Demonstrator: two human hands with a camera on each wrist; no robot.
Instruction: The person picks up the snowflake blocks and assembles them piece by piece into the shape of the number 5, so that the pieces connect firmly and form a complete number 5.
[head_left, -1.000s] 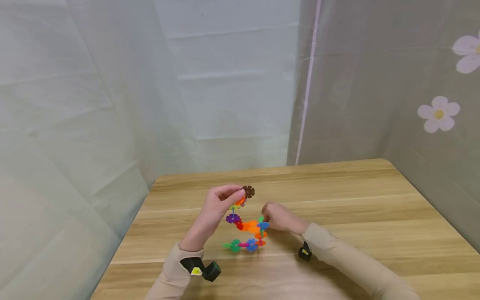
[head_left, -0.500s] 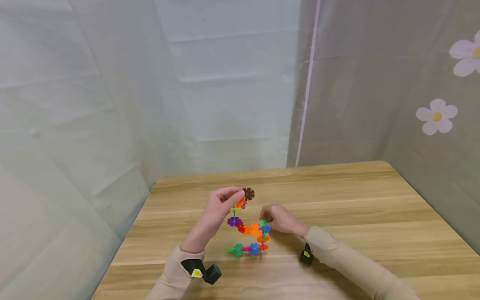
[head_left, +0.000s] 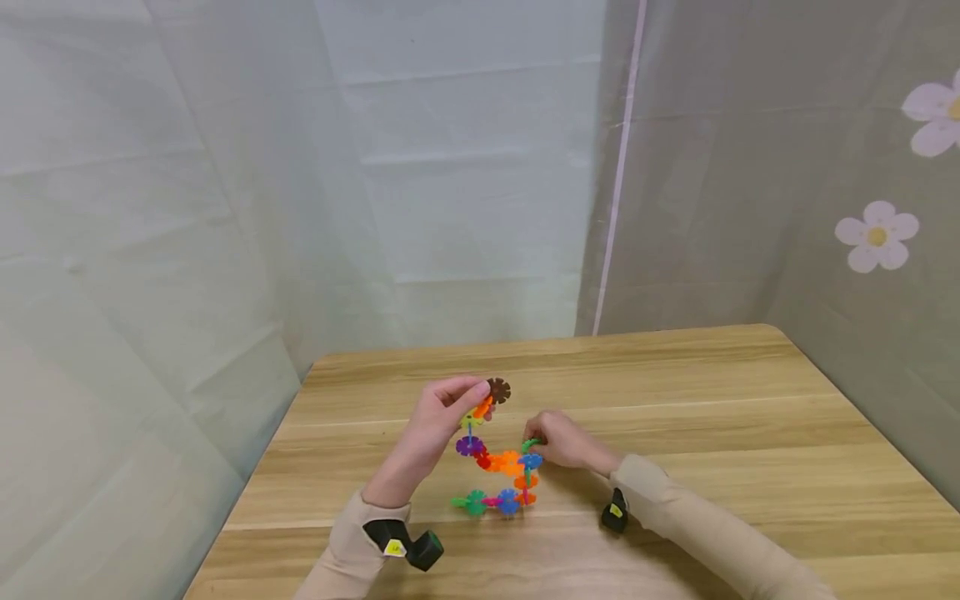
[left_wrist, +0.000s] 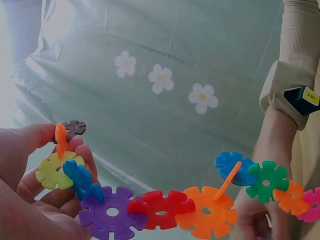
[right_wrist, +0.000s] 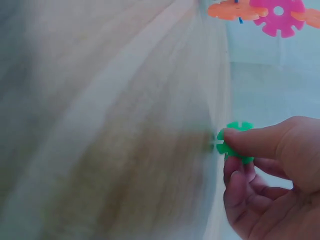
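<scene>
My left hand (head_left: 435, 421) holds up one end of a chain of notched plastic snowflake discs, its fingers and thumb at a brown disc (left_wrist: 76, 128) and an orange disc (left_wrist: 61, 140). From there hang a yellow disc (left_wrist: 54, 170), a blue one (left_wrist: 82, 181), a purple disc (left_wrist: 113, 212), a red disc (left_wrist: 161, 210) and a larger-looking orange one (left_wrist: 207, 212). The chain bends back near the table. My right hand (head_left: 562, 438) pinches a green snowflake disc (right_wrist: 237, 142) between thumb and fingers, close beside the chain; I cannot tell whether they are joined.
The wood-grain table (head_left: 675, 375) lies under both hands. The chain's lower row, with a green disc (head_left: 476, 502) and a blue disc (head_left: 508, 501), is low in front of me. Pale curtains (head_left: 465, 192) stand behind the table and at its sides.
The green disc in my right hand has tilted and shows more of its edge. The chain and both hands have shifted only slightly in view.
</scene>
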